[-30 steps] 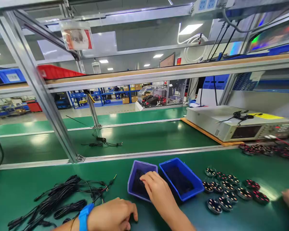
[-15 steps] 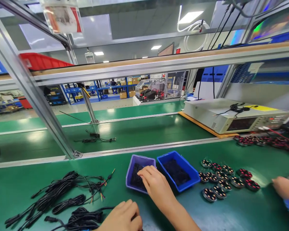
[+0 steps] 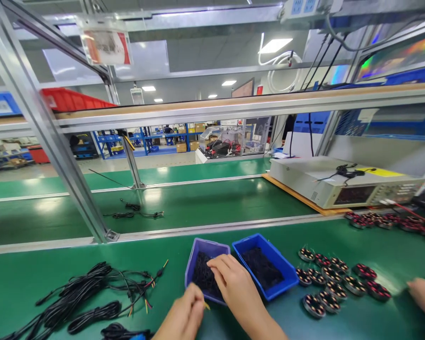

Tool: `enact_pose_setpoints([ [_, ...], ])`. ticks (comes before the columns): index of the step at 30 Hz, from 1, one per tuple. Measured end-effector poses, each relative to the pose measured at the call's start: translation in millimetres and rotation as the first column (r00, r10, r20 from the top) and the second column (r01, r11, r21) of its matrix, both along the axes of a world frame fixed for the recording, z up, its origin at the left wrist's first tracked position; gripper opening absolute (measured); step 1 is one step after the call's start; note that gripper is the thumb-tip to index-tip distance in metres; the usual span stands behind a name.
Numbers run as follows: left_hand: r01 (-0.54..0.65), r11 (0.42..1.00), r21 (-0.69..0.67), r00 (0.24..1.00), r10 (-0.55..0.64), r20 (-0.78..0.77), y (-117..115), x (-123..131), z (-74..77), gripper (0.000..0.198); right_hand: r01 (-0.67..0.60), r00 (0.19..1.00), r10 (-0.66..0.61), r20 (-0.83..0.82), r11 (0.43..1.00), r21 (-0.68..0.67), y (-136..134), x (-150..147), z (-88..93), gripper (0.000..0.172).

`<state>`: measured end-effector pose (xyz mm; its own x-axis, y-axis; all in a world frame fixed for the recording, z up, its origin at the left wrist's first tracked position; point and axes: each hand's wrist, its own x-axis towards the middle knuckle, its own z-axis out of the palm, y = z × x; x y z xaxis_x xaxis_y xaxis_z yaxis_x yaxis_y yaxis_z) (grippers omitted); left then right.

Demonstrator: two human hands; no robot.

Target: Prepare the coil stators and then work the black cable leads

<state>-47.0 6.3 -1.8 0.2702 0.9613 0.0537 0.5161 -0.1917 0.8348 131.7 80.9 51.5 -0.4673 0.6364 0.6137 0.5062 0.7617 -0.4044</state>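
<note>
My left hand (image 3: 184,312) is closed in front of the purple bin (image 3: 189,264), with a small yellow wire end (image 3: 207,306) poking out at its fingertips. The rest of that wire is hidden by the hand. Over the same bin, my right hand (image 3: 235,288) has thumb and fingers pinched together; whatever is between them does not show. Thin black pieces (image 3: 201,271) lie in the purple bin. Beside it stands a blue bin (image 3: 286,283) holding more black pieces (image 3: 262,269). Bundled black cables (image 3: 74,293) with bare coloured wire ends lie to the left.
Several round motor-like parts with copper windings (image 3: 335,288) sit on the green bench to the right, near another person's hand (image 3: 423,295). Behind them is a grey bench instrument (image 3: 340,182). An aluminium post (image 3: 60,137) rises at left.
My left hand has moved up and right to the purple bin's front edge, and a yellow wire end now shows. My right hand stays over the bin. The view has tilted up slightly.
</note>
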Motion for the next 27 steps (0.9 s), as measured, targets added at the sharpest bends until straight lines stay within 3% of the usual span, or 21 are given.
enact_pose_setpoints([
  [3, -0.202, 0.959, -0.198, 0.893, 0.264, 0.364, 17, 0, 41.8, 0.048, -0.035, 0.995, 0.032, -0.092, 0.999, -0.035, -3, -3, -1.5, 0.025],
  [6, -0.31, 0.943, -0.123, 0.831, 0.332, 0.446, 30, 4, 58.8, 0.055, -0.115, 0.96, 0.071, -0.272, 0.982, -0.15, -8, -8, -3.0, 0.024],
  [8, -0.32, 0.947, -0.038, 0.843, 0.303, 0.444, 32, 6, 59.3, 0.054, -0.149, 0.933, 0.067, -0.355, 0.967, -0.208, -10, -11, -2.8, 0.023],
  [10, -0.259, 0.966, 0.002, 0.872, 0.233, 0.431, 31, 6, 58.1, 0.05, -0.156, 0.926, 0.048, -0.374, 0.952, -0.264, -11, -11, -0.9, 0.022],
  [15, -0.067, 0.997, -0.033, 0.911, 0.075, 0.405, 26, 0, 61.3, 0.04, -0.191, 0.954, 0.104, -0.28, 0.934, -0.303, -11, -7, 8.2, 0.026],
  [20, -0.083, 0.954, -0.288, 0.827, 0.228, 0.514, 31, -3, 54.9, 0.043, -0.102, 0.952, 0.039, -0.305, 0.976, -0.193, -3, 1, 8.8, 0.018],
  [24, -0.093, 0.945, -0.312, 0.784, 0.263, 0.562, 32, 0, 49.8, 0.048, -0.067, 0.976, 0.056, -0.211, 0.997, -0.049, -3, 1, 2.1, 0.025],
  [27, -0.108, 0.937, -0.332, 0.772, 0.29, 0.566, 31, 3, 52.3, 0.048, -0.111, 0.977, 0.099, -0.19, 0.992, -0.054, -9, -4, -2.1, 0.031],
])
